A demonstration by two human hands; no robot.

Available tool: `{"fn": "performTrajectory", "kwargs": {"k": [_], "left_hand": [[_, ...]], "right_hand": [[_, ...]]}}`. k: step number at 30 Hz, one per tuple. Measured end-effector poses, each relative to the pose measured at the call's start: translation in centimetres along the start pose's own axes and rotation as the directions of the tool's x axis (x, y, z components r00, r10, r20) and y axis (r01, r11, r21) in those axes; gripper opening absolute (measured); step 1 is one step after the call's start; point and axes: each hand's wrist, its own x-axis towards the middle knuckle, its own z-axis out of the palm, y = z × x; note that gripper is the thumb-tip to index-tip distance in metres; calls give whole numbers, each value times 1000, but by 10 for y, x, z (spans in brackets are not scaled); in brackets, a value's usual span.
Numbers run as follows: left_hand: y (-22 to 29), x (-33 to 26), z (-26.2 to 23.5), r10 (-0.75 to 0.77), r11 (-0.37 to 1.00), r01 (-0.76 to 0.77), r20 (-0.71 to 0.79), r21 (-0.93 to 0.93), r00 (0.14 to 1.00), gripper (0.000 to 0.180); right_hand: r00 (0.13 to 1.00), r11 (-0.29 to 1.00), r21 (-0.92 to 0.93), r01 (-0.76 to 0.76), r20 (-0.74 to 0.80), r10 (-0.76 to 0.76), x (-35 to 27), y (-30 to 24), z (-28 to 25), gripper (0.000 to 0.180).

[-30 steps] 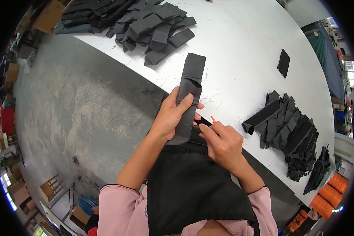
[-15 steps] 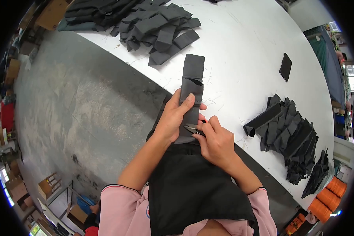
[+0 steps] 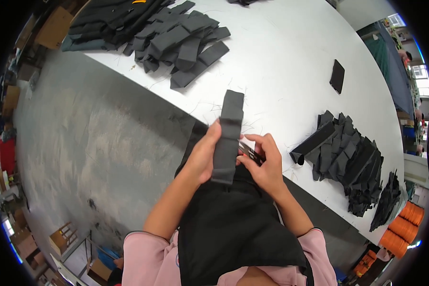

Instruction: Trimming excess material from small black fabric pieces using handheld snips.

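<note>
My left hand (image 3: 203, 155) grips a long dark grey folded fabric strip (image 3: 229, 133) around its lower half; the strip's far end lies on the white table (image 3: 281, 71). My right hand (image 3: 264, 164) sits right beside the strip and pinches a small dark tool (image 3: 249, 151), likely thread snips, whose tip touches the strip's right edge. Both hands hover at the table's near edge, above my black apron (image 3: 233, 224).
A heap of similar dark fabric pieces (image 3: 181, 40) lies far left on the table, and a fanned stack of them (image 3: 343, 159) lies to the right. One small black piece (image 3: 337, 76) lies alone. Orange thread cones (image 3: 398, 233) stand at the lower right. Grey floor (image 3: 81, 143) lies to the left.
My right hand has closed in against the strip, bringing the small tool to its edge. The left hand keeps hold of the strip, which has turned slightly more upright.
</note>
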Motion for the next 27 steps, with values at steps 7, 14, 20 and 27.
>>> {"fn": "performTrajectory", "kwargs": {"k": [7, 14, 20, 27], "left_hand": [[-16, -14, 16, 33, 990, -31, -13, 135, 999, 58], [-20, -10, 20, 85, 941, -49, -93, 336, 992, 46], [-24, -5, 24, 187, 867, -145, -40, 477, 982, 29], [-25, 0, 22, 109, 865, -126, 64, 485, 992, 30]], "right_hand": [[992, 987, -101, 122, 5, -122, 10, 23, 14, 33], [895, 710, 675, -198, -172, 413, 44, 24, 14, 19], [777, 431, 836, -341, -7, 630, 45, 9, -2, 19], [816, 371, 865, -338, 73, 574, 37, 28, -10, 18]]}}
